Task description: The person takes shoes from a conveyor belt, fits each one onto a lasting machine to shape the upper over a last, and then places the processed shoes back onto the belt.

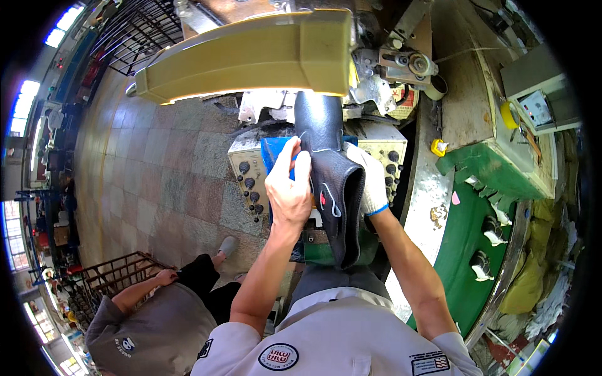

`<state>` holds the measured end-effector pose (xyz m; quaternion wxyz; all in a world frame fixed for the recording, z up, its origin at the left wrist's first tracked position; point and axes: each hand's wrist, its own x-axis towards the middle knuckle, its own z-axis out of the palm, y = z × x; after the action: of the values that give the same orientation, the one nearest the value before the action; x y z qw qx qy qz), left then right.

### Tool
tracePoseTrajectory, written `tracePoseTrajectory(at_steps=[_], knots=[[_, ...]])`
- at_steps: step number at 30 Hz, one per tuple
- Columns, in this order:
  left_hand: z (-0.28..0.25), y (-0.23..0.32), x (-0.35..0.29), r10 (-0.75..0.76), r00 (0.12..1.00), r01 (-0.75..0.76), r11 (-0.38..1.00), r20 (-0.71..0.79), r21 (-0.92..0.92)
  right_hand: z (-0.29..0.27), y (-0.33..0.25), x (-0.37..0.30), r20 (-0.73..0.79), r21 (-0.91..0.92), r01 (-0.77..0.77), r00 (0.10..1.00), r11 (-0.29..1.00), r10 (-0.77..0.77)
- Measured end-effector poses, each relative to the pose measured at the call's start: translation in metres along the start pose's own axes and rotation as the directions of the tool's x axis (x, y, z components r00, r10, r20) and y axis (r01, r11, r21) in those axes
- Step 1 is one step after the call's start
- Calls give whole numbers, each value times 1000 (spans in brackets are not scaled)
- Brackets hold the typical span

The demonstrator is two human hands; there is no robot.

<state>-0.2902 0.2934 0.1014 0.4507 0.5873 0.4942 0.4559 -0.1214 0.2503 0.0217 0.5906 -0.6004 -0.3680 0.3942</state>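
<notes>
A black leather boot [323, 164] points its toe end at the machine, under the yellow cover [244, 59]. Its open top faces me, with white stitching and a small red mark on the side. My bare left hand [290, 188] is closed against the boot's left side, thumb and fingertips near the instep. On the other side my right hand [374, 177], in a white glove with a blue cuff, grips the boot; its fingers are partly hidden behind the leather. The toe end is hidden beneath the cover.
Control boxes with black knobs [249, 183] flank the boot. To the right runs a green conveyor [461, 250] carrying several shoes [481, 266], beside a wooden bench [467, 94] with yellow tape [509, 115]. Another person [163, 319] is at lower left near a metal rack [119, 272].
</notes>
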Motion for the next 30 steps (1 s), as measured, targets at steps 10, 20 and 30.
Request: tracePoseTrajectory(at_steps=[10, 20, 30], knots=[[8, 69, -28, 469, 851, -512, 841, 237, 176, -2, -21, -18, 53, 59, 19, 998, 998, -22], [11, 69, -34, 453, 881, -471, 865, 137, 171, -39, -54, -58, -102, -214, 25, 994, 976, -47], [14, 70, -42, 425, 898, -440, 872, 114, 215, -64, -37, -102, -260, 10, -118, 958, 993, 117]])
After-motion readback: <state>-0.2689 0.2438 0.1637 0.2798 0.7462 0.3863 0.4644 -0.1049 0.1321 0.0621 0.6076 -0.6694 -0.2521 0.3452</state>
